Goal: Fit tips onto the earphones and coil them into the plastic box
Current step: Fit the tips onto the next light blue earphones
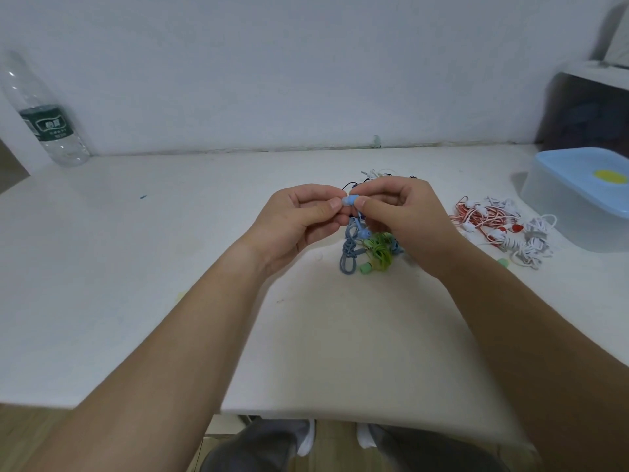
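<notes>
The tip-fitting step is under way: the left hand (299,221) and the right hand (406,216) both pinch a pale blue earbud (350,200) between thumb and fingertips, held up between them. The tip is too small to make out; it is probably being pressed on. Next it needs a firm seating, then coiling the cable (350,248), which hangs bunched below the hands onto the worktop (136,267). The plastic box (578,212), lid on, sits well right of the right hand.

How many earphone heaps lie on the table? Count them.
2: a blue-green tangle under the right hand, a red-white heap beside the plastic box. More may be hidden.
</notes>
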